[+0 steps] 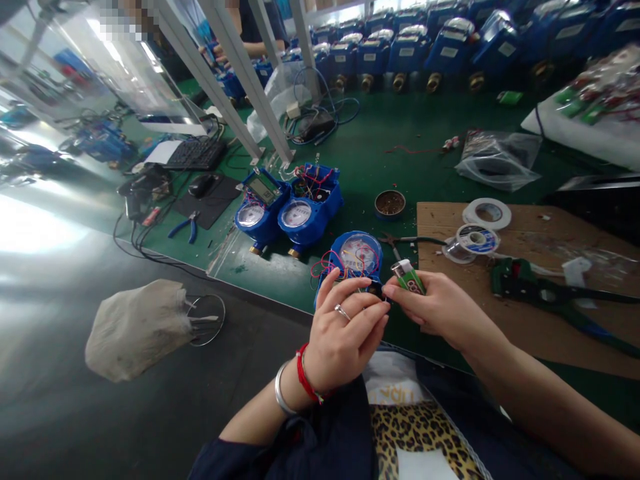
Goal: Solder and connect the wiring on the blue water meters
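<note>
A green cigarette lighter (pixel 411 279) with a white and metal top is gripped in my right hand (pixel 440 310). My left hand (pixel 345 333) is closed, its fingertips meeting my right thumb beside a small dark part; what exactly it pinches is hidden. Just beyond the fingers sits a blue water meter (pixel 361 251) with a round clear dial and loose red and dark wires, partly covered by my left hand. Two more blue meters stand to the left, one with an open wire-filled housing (pixel 305 217), the other with a small display (pixel 263 191).
Pliers (pixel 395 243) lie behind the lighter, near a round tin (pixel 390 204). On cardboard (pixel 450 213) are a solder spool (pixel 475 241), white tape (pixel 487 215) and a green-handled tool (pixel 530 287). Blue-handled pliers (pixel 186 228) lie left. Rows of meters (pixel 405 50) stand behind; a covered stool (pixel 140 327) is beside the bench.
</note>
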